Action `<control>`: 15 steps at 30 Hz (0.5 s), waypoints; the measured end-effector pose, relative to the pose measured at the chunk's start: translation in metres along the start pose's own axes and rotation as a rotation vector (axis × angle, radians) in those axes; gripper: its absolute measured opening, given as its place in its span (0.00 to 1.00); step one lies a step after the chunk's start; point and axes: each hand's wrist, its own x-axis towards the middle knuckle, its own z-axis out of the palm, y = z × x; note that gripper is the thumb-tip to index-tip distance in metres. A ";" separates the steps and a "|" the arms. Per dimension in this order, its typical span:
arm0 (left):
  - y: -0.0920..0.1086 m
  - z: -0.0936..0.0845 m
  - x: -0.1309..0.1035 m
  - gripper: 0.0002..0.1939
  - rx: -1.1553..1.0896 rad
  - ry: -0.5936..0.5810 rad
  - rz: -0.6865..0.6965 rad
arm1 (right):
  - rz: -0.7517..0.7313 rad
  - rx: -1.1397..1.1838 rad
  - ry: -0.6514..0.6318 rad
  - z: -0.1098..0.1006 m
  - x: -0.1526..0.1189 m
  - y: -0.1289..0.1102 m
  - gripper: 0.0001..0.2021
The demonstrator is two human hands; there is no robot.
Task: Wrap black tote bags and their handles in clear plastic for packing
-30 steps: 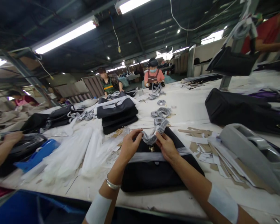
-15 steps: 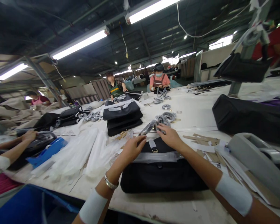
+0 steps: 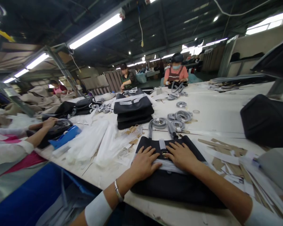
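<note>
A black bag (image 3: 179,188) lies on the table in front of me, a clear plastic strip across it and a small gold buckle (image 3: 164,153) near its top middle. My left hand (image 3: 145,163) rests flat on the bag's left part, fingers spread. On the other side of the buckle, my right hand (image 3: 182,157) lies on the bag with its fingers stretched out. Grey wrapped handles (image 3: 159,123) extend from the bag's far edge onto the table.
Stacked black bags (image 3: 134,110) stand beyond, left of centre. White plastic sheets (image 3: 85,144) lie left, near a blue tray (image 3: 65,137) and a person's hands. Paper strips (image 3: 226,157) and a grey device (image 3: 277,166) are on the right. Other people work across the table.
Both hands have come down from the handles and now lie flat on the bag. The handles are spread out beyond its edge. The camera view has turned left.
</note>
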 end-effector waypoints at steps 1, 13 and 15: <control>0.001 -0.002 -0.001 0.28 -0.008 -0.010 0.004 | -0.007 -0.001 -0.015 -0.004 -0.002 0.000 0.26; 0.000 -0.004 -0.008 0.21 -0.316 0.242 0.072 | -0.120 0.553 0.415 -0.060 0.075 -0.051 0.18; -0.015 -0.015 -0.013 0.16 -0.497 0.390 0.018 | -0.126 0.850 0.493 -0.040 0.085 -0.057 0.18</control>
